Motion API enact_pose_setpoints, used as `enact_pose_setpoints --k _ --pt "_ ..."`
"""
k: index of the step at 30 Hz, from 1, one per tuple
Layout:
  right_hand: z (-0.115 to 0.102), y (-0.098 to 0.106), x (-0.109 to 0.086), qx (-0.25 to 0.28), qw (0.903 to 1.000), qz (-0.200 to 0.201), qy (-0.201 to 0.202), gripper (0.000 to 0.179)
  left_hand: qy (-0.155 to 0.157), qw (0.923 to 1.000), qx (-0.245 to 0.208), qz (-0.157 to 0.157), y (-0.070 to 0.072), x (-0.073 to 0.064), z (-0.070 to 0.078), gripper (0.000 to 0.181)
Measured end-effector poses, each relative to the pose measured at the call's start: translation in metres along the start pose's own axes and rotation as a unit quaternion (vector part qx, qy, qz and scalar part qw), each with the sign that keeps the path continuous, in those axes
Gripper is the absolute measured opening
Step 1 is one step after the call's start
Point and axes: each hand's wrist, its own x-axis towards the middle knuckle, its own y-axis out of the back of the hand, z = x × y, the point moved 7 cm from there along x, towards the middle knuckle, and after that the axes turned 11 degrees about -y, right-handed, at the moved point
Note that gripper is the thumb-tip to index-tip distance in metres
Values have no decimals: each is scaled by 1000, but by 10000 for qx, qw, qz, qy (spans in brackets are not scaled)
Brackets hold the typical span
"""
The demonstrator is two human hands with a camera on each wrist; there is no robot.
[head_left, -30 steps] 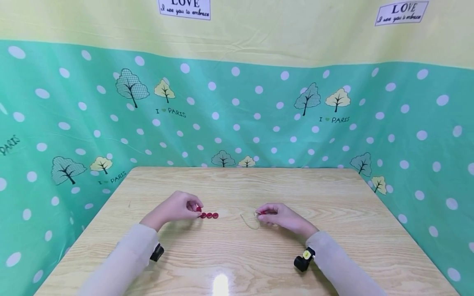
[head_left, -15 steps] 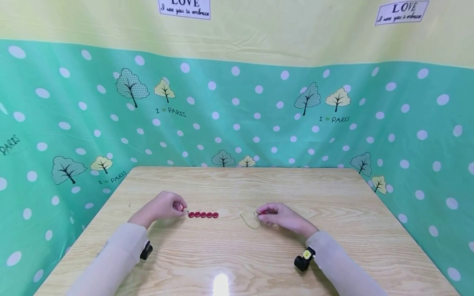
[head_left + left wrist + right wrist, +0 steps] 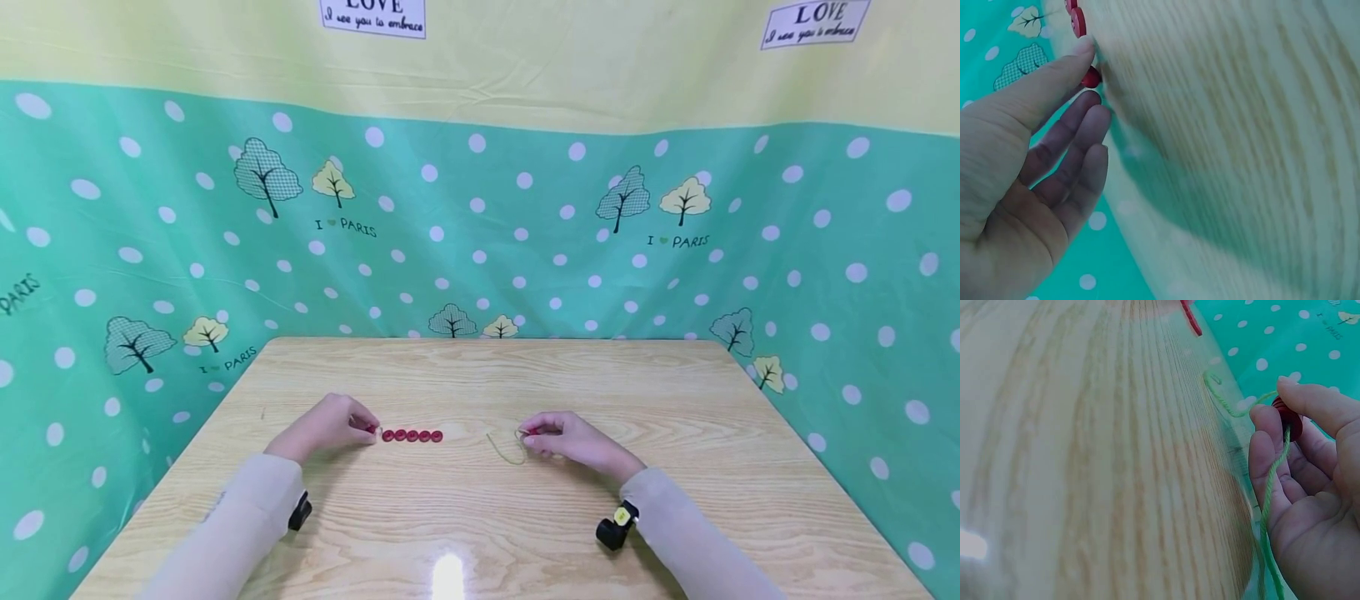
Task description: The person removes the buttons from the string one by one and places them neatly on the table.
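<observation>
Red round buttons (image 3: pixel 412 436) lie in a straight row on the table, left of centre. At the row's left end my left hand (image 3: pixel 330 427) has thumb and forefinger at one more red button (image 3: pixel 1091 77), pinched close over the tabletop; its other fingers are spread and loosely bent. My right hand (image 3: pixel 566 437) stays to the right of the row. Its thumb and fingers pinch a small stack of red buttons (image 3: pixel 1288 419), mostly covered in the head view. Through the stack runs a green string (image 3: pixel 1269 494), one end trailing on the table and the other hanging past the palm.
The pale wood-grain table (image 3: pixel 480 533) carries a bright light reflection near its front. Behind and beside it hangs a green dotted cloth (image 3: pixel 480 233) with printed trees. Black wrist cameras (image 3: pixel 613 533) sit below both cuffs.
My left hand has moved left along the row, uncovering more buttons there, then dipped slightly with its button at the row's left end. The right hand and string have held still.
</observation>
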Motion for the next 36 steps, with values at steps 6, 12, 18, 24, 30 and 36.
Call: enact_pose_setpoints --k 6,12,18,24,30,36 --pt "0 0 -1 -40 10000 14 -1 39 -128 9997 -196 79 -2 1 2 20" --pt "0 -1 -1 -58 10000 24 18 40 -112 9991 -378 146 -3 0 0 19" --pt "0 0 -1 -50 10000 57 25 38 31 9977 -640 197 -4 -1 -3 20" --pt "-1 -1 -1 -26 10000 29 41 38 102 9975 -656 241 -1 1 -1 30" --pt "-2 -2 -1 129 9999 -7 91 40 -348 9955 -706 536 4 10 14 30" --pt "-3 -5 1 362 9991 -120 163 41 -692 9897 -1052 682 -3 22 40 30"
